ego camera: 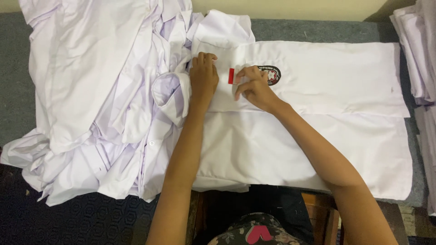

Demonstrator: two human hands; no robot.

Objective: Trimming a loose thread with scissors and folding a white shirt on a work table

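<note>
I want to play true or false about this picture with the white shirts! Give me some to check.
1. Both hands rest on a flat white shirt. True.
2. The right hand touches a small blue tag. False: the tag is red.
3. A heap of white clothes lies beside the left hand. True.
4. The shirt's round badge is all yellow. False: it is dark-edged.
5. The table cover is bright orange. False: it is grey.

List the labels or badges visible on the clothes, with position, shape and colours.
Small red rectangular tag: on the flat white shirt, between the left hand and the right hand.
Dark shield-shaped embroidered badge: on the same shirt, beside the right hand; black border, red and white inside.
</note>
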